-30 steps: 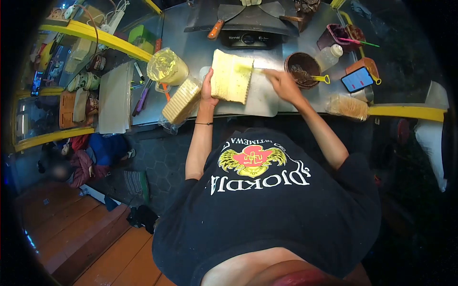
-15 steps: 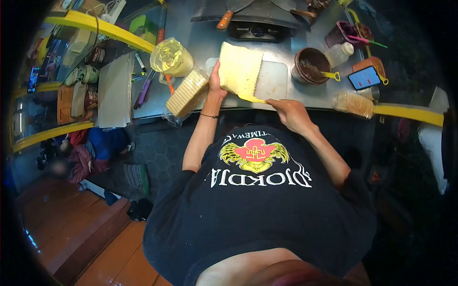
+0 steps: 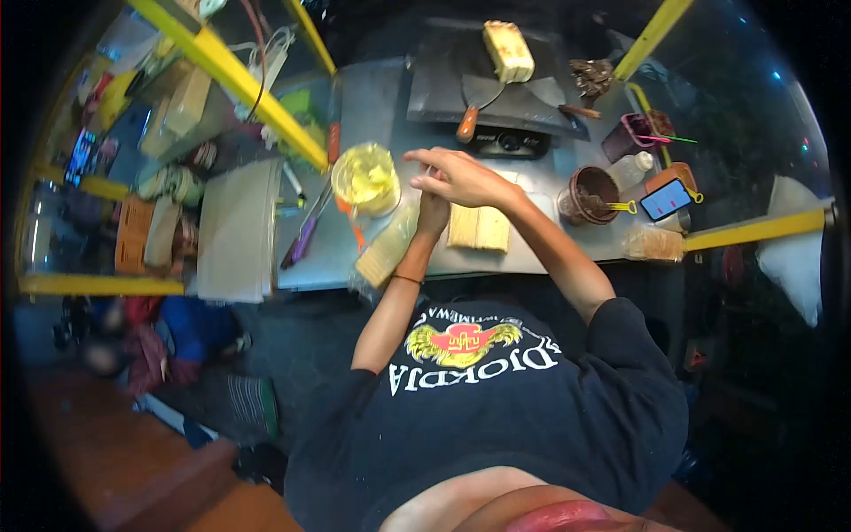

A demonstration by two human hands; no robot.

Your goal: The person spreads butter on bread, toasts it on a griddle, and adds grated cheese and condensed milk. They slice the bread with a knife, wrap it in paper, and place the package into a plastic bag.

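Observation:
My right hand [image 3: 470,180] reaches across to the left, over my left hand, with its fingers stretched out towards the clear tub [image 3: 365,204] of yellow spread. Nothing shows in its grip. Beneath it, my left hand [image 3: 433,213] is mostly covered, and its fingers are hidden. A pale slab of bread [image 3: 479,229] with a seam down its middle lies on the counter below my right forearm. Beside my left wrist is a loaf in a plastic wrapper [image 3: 383,255]. Farther back, a browned block of bread [image 3: 508,53] rests on the dark griddle [image 3: 434,93].
A scraper with an orange handle [image 3: 467,124] lies on the griddle. To the right stand a brown tub [image 3: 589,193] with a yellow-handled tool, a phone [image 3: 665,199] and a wrapped loaf [image 3: 653,243]. Purple-handled scissors [image 3: 303,243] and paper sheets [image 3: 238,230] lie left. Yellow frame bars [image 3: 239,84] edge the stall.
The bread has left my hands and lies on the counter. My right hand has crossed leftwards over my left. The view has shifted, bringing the browned bread on the griddle into sight.

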